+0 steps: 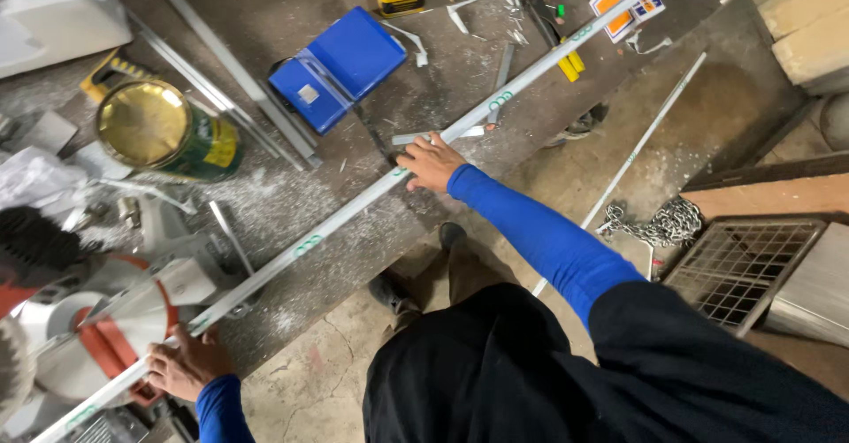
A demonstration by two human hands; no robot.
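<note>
A long white profile strip (336,224) with green markings runs diagonally across the dark workbench (292,1), from the lower left up to the top right. My right hand (431,162) rests on it near its middle, fingers spread and pressing down. My left hand (184,365) grips the strip at its lower end, right by the mitre saw (97,328) with its red guard and round blade. Both arms wear blue sleeves.
A blue case (340,64) and a gold-lidded green tin (164,132) sit on the bench, with metal rails (221,98) between them. A second thin strip (637,151) leans over the floor. A chain (659,224) and a wire grate (743,266) lie at right.
</note>
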